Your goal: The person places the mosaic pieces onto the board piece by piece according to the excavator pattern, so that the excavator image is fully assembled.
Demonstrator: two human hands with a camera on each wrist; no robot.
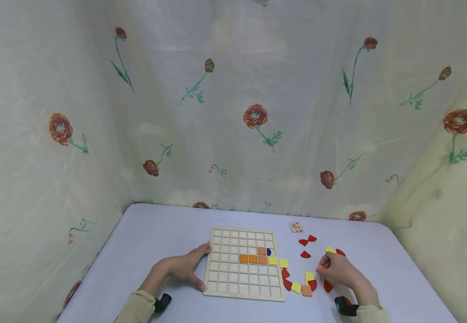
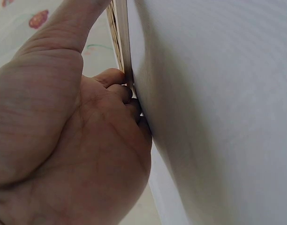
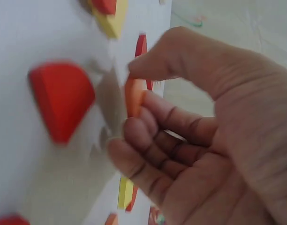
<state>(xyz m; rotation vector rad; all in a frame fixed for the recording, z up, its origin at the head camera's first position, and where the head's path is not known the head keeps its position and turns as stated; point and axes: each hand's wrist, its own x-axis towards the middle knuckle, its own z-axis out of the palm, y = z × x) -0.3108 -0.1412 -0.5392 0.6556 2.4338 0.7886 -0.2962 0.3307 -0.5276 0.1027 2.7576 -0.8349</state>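
Observation:
A wooden grid board [image 1: 243,297] lies on the table, holding two orange, several salmon, one yellow and one blue piece in its cells. My left hand [image 1: 185,265] rests at the board's left side, fingers by the edge and thumb spread toward the near corner. In the left wrist view, the fingertips of this hand [image 2: 101,136] meet the board's edge [image 2: 123,42]. To the right of the board, my right hand [image 1: 340,270] pinches an orange square tile [image 3: 134,96] between thumb and fingers, close over the table. A red wedge-shaped piece [image 3: 63,99] lies beside that hand.
Between board and right hand lie loose pieces, including a yellow tile [image 1: 296,287], a salmon tile [image 1: 307,290] and several red wedges [image 1: 305,254]. A small picture card [image 1: 296,227] lies beyond the board. Flower-patterned cloth [image 1: 233,179] hangs behind the white table [image 1: 168,229].

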